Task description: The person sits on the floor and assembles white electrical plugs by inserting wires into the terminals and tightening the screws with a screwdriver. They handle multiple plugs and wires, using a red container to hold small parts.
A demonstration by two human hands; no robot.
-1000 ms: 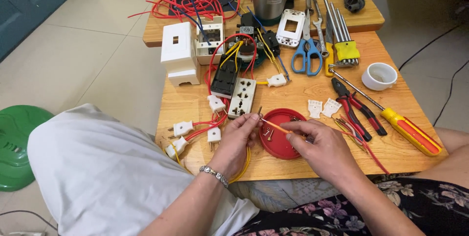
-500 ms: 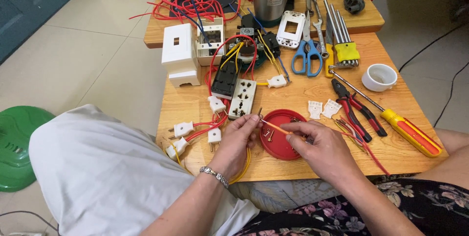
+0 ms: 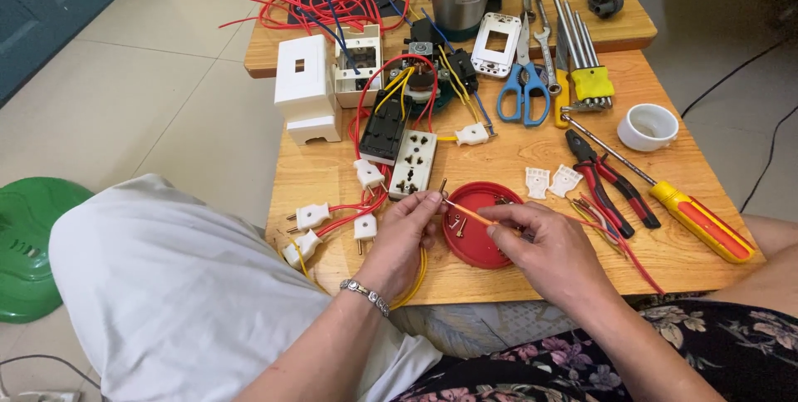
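at the far left a round green plastic object [image 3: 29,252] is seen on the tiled floor, and a lap covered in white cloth [image 3: 183,294] lies beside the wooden tabletop [image 3: 532,152]. small white two-pin plugs on red leads [image 3: 312,217] are laid near the tabletop's left front edge, with a white multi-socket outlet block [image 3: 414,164] just behind them. the left hand [image 3: 403,240], a silver bracelet at its wrist, is closed in a pinching grip on the end of a thin yellow wire [image 3: 467,214]. the wire is held over a shallow round red plastic lid [image 3: 480,223] in which small screws are kept. its other end is pinched in the clenched grip of the right hand [image 3: 544,248], at the lid's right edge. further right, red-handled pliers [image 3: 611,182] and a yellow-and-red-handled screwdriver [image 3: 702,223] are laid, with blue-handled scissors [image 3: 522,90] behind.
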